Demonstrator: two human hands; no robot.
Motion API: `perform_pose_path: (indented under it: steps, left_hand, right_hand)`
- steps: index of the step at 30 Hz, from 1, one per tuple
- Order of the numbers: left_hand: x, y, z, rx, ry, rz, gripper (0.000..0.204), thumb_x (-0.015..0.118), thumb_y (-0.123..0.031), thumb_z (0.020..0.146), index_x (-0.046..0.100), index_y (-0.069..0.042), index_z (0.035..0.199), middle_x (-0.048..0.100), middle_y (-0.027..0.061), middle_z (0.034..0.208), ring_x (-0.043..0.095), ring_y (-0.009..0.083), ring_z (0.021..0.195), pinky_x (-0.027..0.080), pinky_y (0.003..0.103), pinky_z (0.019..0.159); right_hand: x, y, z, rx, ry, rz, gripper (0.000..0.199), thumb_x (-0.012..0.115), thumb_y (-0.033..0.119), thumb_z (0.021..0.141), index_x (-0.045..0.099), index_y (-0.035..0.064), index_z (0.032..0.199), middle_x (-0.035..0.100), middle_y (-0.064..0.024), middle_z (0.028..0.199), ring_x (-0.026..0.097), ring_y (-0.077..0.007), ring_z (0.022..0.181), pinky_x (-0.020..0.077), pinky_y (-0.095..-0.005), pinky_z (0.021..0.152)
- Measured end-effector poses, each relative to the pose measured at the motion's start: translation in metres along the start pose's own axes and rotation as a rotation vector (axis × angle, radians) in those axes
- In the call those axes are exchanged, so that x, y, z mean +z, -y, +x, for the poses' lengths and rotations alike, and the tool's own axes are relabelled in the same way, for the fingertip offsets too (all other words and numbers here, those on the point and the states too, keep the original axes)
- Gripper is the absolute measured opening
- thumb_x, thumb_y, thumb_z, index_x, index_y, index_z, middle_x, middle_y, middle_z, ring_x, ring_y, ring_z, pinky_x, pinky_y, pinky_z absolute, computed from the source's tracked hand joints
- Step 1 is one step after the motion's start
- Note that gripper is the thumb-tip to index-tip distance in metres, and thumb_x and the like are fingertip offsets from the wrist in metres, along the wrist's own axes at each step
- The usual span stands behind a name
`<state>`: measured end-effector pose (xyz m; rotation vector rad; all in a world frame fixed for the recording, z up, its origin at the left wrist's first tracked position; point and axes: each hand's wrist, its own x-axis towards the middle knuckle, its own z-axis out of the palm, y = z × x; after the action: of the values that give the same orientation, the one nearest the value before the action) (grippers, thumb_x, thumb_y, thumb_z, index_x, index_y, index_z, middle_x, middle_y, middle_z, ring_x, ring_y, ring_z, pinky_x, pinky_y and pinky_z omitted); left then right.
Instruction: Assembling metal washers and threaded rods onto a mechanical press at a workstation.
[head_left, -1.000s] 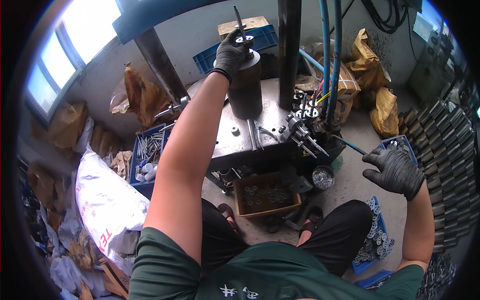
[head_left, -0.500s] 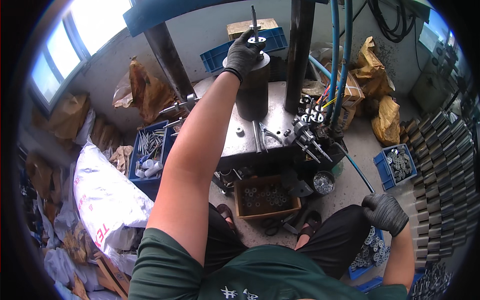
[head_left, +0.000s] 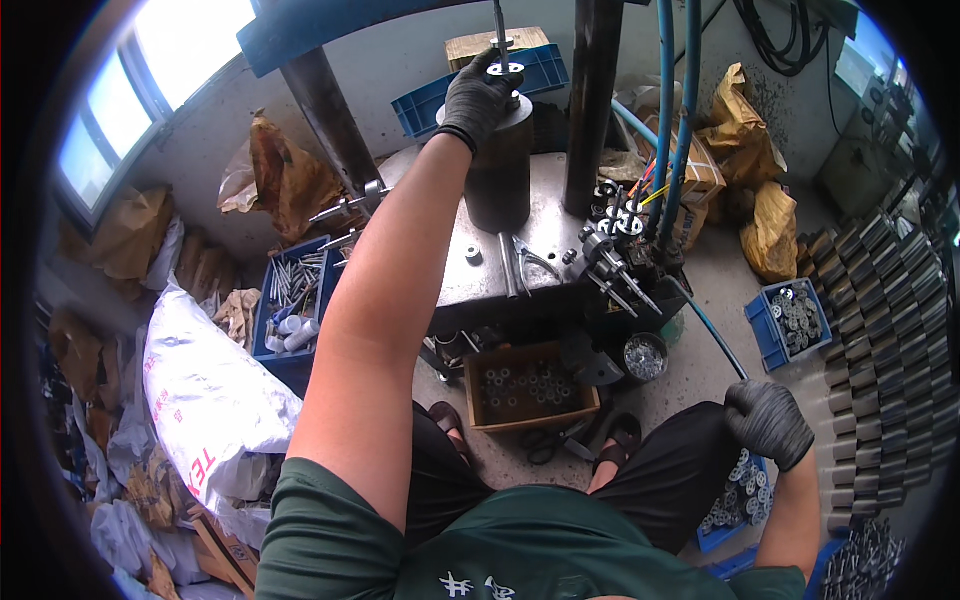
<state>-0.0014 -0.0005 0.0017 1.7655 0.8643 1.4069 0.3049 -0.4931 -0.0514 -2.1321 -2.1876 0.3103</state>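
Where the window light falls at the far left, brown paper bags [head_left: 290, 180] slump against the wall, and nearer lies a big white sack [head_left: 205, 395]. Just right of it a blue bin [head_left: 292, 300] holds long metal pins. The left hand [head_left: 478, 95], in a dark glove, is stretched far out over the grey press table [head_left: 500, 290]; its fingers [head_left: 497, 82] are pinched on a small metal washer [head_left: 499, 70] threaded on the thin vertical rod [head_left: 498, 25] above the dark steel cylinder [head_left: 498, 170]. Under the near edge of the table sits a cardboard box [head_left: 530, 385] of ring-shaped parts, between the person's sandalled feet. Further right, blue hoses [head_left: 672, 120] drop to a cluster of valves [head_left: 620, 250]. A blue tray [head_left: 790, 320] of washers rests on the floor at the right. The right hand [head_left: 768, 420], gloved too, hangs low beside the right knee, curled into a loose fist above another blue tray [head_left: 735, 500] of parts; whether it grips anything I cannot tell. Rows of dark steel blocks [head_left: 880, 330] line the far right.
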Motion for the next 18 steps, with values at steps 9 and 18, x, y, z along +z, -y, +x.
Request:
perform_pose_path:
  steps: [9,18]
  left_hand:
    - [-0.001,-0.017,-0.011,0.105,-0.058,0.309,0.062,0.083,-0.029,0.086,0.059,-0.014,0.141,0.073,0.0095,0.091,0.069,0.0122,0.073,0.059,0.029,0.07]
    - [0.001,-0.022,-0.014,0.011,-0.031,0.095,0.058,0.083,-0.017,0.087,0.06,-0.014,0.14,0.073,0.0082,0.088,0.067,0.011,0.067,0.057,0.027,0.061]
  right_hand:
    - [-0.022,0.003,0.011,0.0,-0.041,0.054,0.024,0.061,0.016,0.082,0.074,0.0027,0.098,0.071,-0.0219,0.094,0.07,-0.0395,0.086,0.0576,-0.0458,0.081]
    - [-0.026,0.004,0.011,0.03,0.072,0.039,0.031,0.061,0.018,0.082,0.074,0.0021,0.106,0.072,-0.0228,0.095,0.071,-0.0387,0.088,0.0576,-0.0458,0.084]
